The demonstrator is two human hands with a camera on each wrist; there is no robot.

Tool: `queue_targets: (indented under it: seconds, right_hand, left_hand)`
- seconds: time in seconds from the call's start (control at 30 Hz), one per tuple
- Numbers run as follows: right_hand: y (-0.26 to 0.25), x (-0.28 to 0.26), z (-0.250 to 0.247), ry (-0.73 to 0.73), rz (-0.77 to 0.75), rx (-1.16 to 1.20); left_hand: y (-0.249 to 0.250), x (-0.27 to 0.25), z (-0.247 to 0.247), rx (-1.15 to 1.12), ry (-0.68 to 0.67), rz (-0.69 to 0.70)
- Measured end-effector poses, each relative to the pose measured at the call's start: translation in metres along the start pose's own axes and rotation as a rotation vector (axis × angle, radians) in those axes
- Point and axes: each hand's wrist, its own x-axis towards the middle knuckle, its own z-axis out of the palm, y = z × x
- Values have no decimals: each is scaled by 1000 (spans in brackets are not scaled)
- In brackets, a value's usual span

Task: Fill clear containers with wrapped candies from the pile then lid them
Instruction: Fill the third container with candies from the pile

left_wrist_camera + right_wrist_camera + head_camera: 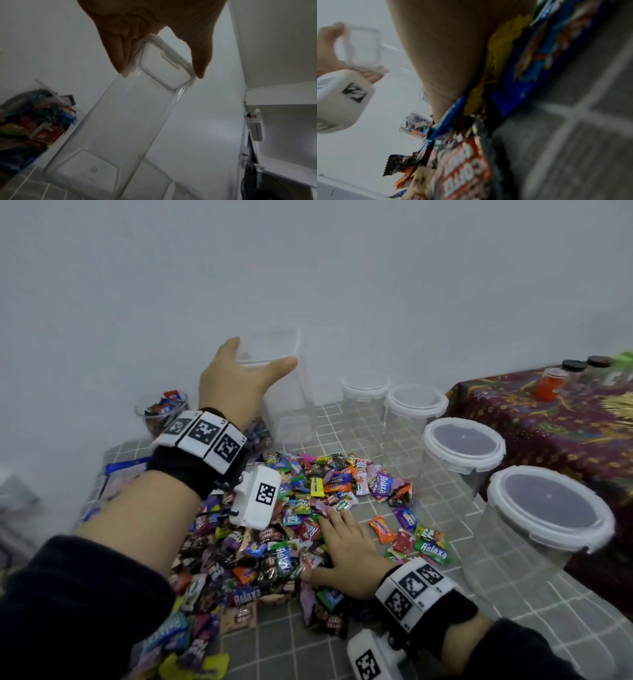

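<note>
A tall clear square container stands behind the candy pile near the wall. My left hand grips its top from above. In the left wrist view the fingers and thumb curl round the white lid rim of the container, which looks empty. I cannot tell whether its base touches the cloth. My right hand lies flat, fingers straight, on the pile of wrapped candies. The right wrist view shows its palm pressed against wrappers.
Two large lidded round tubs stand at the right. Two smaller lidded containers are behind them. A clear cup of candies sits far left. A patterned cloth with a red jar lies far right.
</note>
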Motion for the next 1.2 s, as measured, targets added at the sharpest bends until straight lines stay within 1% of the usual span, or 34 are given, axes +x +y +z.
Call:
queue_targets:
  seconds: [0.07,0.2,0.27,0.37,0.47,0.63,0.7,0.8,0.9,1.0,1.1,1.13,1.2]
  right_hand:
    - [0,0,-1,-3,2,-7]
    - [-2,-2,-3,10,8,-22]
    - [-3,-2,-2,19,8,-24]
    - [-2,-1,-1,14,16,-13]
    - [-2,-1,0,21,24,-14]
    - [-4,-1,1,38,42,-26]
    - [-5,-1,0,56,55,-29]
    - [-10,0,-1,81,73,53]
    - [-13,1,-2,185,81,267]
    - [-24,-5,-10,376,55,320]
    - [-47,-27,-30,561,-42,434]
    - [-56,-35,-37,598,-86,478]
    - [-73,-50,-48,616,-171,573]
  left_hand:
    - [1,-14,-21,-50,3,16]
    - [-1,-56,-63,-214,-46,-5]
    - [-7,-78,-81,-245,-127,-17]
    - [-11,-112,-101,-284,-287,-25]
    - [-14,-142,-110,-300,-393,-31]
    - [-32,-177,-112,-361,-418,-75]
    - [-41,-187,-110,-340,-419,-102]
    - [-52,-193,-110,-305,-464,-111]
    - [-54,-192,-114,-339,-555,-99]
    - [-55,-185,-121,-346,-685,-72]
    - [-63,-176,-128,-281,-801,-78]
    - [-67,-175,-130,-263,-820,-87]
    - [-74,-175,-135,-256,-831,-115]
